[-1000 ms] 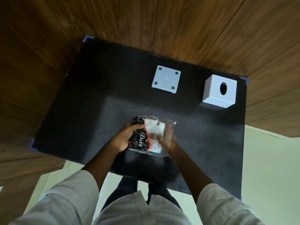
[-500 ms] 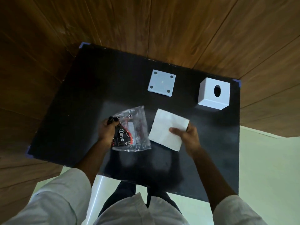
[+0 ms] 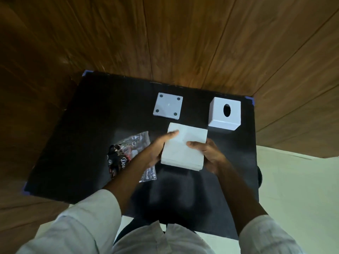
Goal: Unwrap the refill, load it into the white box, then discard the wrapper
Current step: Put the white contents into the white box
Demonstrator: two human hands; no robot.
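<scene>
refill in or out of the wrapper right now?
Out. The white refill stack is bare, held between the left hand and right hand; the wrapper lies flat on the mat beside it.

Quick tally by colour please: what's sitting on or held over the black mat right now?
White: 3 (tissue stack held in both hands, box with oval hole, square base plate)
Clear and black: 1 (empty wrapper on the mat)
Total: 4

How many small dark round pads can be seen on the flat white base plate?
4. One sits near each corner of the base plate: far left, far right, near left, near right. None appears hidden.
</scene>
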